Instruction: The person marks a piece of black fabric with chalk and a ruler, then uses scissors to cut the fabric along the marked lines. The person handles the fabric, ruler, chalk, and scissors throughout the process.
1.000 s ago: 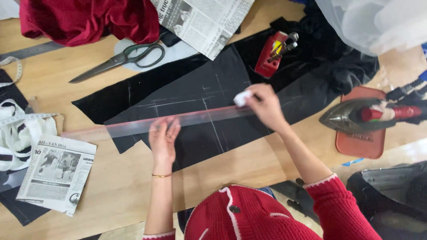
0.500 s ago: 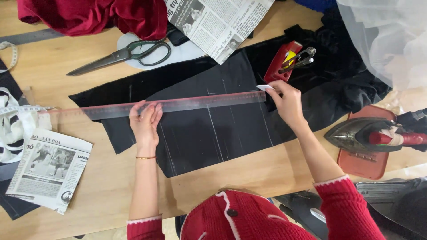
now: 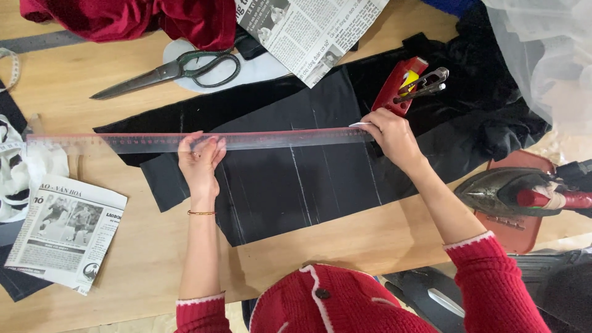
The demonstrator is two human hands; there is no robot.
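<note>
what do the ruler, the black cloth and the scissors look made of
Ruler: clear plastic with a red edge, it seems; the cloth shows through it. Black cloth: matte woven fabric, probably; white chalk lines show on it. Scissors: dull grey metal blades, dark handles, likely coated.

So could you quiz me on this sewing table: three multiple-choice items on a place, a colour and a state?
1. Where do the scissors lie?
A. beyond the ruler
B. on the iron
C. under the newspaper

2. What colour is the cloth under the ruler?
A. white
B. black
C. yellow

3. What is the left hand doing?
A. lifting the iron
B. gripping the scissors
C. pressing flat on the ruler

Answers: 1 A, they rest on the table's far side; 2 B, black with chalk lines; 3 C, its fingers lie spread over the ruler.
</note>
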